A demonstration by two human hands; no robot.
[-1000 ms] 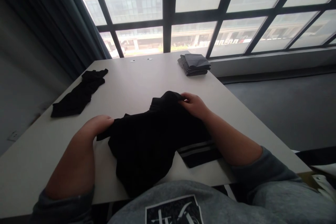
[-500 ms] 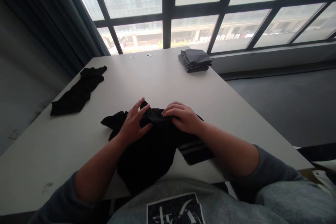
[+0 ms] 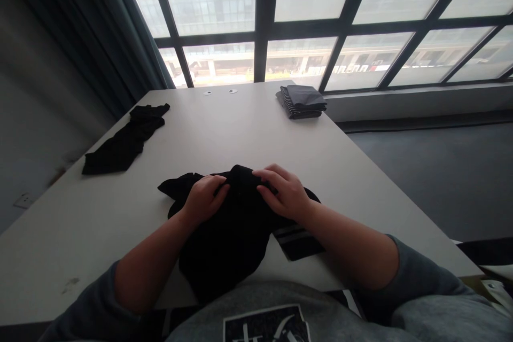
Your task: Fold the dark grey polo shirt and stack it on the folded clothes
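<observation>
We pinch the black cloth (image 3: 228, 224) — both hands, left (image 3: 204, 200) and right (image 3: 286, 195), fingers clamped on its far fold.

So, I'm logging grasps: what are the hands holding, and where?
Both the left hand and right hand grip the black garment at its bunched far edge.
</observation>
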